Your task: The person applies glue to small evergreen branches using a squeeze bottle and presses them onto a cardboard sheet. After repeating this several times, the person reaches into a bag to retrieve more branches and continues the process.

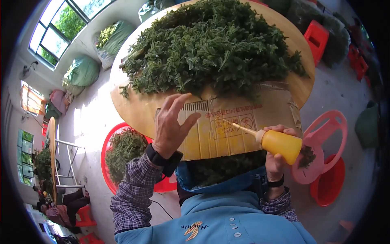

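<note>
My right hand (278, 158) is closed around a yellow squeeze bottle (282, 146), tilted so its long thin nozzle points up and left over the cardboard. Raised above the left part of the flattened cardboard piece (195, 140) is my left hand (172, 126), fingers apart and holding nothing. Yellow stains mark the cardboard, which lies over the near edge of a round wooden table (302, 87). Just beyond it, a large heap of green leafy sprigs (211, 49) covers the tabletop. More greenery (227, 168) sits below the cardboard, in a blue bag or cloth at my lap.
To the left of the table stands a red basket (106, 156) of sprigs. A pink plastic chair (310, 168) with a small sprig and a red bucket (329, 183) are at the right. Stuffed green sacks (83, 72) line the wall. Another person (59, 211) sits at far left.
</note>
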The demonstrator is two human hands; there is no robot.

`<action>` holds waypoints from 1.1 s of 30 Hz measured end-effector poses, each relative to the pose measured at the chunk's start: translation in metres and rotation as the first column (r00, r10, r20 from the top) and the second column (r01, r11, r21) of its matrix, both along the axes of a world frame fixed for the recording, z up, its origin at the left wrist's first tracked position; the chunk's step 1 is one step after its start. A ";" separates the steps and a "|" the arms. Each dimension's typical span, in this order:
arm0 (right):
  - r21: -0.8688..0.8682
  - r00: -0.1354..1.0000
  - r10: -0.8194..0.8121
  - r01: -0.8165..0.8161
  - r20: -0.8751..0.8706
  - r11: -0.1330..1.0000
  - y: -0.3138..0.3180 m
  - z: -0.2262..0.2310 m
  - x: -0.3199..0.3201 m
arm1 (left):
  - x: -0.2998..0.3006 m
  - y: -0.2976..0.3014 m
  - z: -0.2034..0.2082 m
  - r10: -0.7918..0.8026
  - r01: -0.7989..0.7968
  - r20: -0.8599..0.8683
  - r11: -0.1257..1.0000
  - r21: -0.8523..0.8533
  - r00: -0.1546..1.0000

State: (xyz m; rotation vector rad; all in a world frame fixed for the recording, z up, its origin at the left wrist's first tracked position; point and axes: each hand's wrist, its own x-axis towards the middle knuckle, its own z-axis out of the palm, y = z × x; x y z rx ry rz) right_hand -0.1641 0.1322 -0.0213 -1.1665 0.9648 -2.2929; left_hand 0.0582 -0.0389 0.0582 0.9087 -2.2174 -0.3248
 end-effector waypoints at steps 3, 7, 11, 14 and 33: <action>0.027 0.998 0.021 -0.023 0.066 0.999 -0.014 -0.005 -0.001 | -0.008 -0.048 -0.006 0.077 -0.077 0.024 0.997 -0.026 0.997; 0.024 0.995 0.065 -0.067 0.074 0.997 -0.012 -0.005 -0.006 | 0.006 -0.077 -0.019 0.069 -0.070 0.025 0.996 0.053 0.997; 0.034 0.994 0.072 -0.075 0.085 0.997 -0.013 -0.009 -0.009 | 0.009 -0.050 -0.013 0.153 -0.154 -0.099 0.988 -0.004 0.983; 0.044 0.996 0.054 -0.057 0.072 0.997 -0.012 -0.007 -0.011 | 0.005 0.002 -0.008 0.216 -0.206 -0.086 0.972 0.111 0.973; 0.078 0.998 0.070 -0.071 0.009 0.994 -0.013 -0.004 -0.007 | -0.007 0.033 -0.048 -0.017 0.017 0.011 0.998 -0.063 1.000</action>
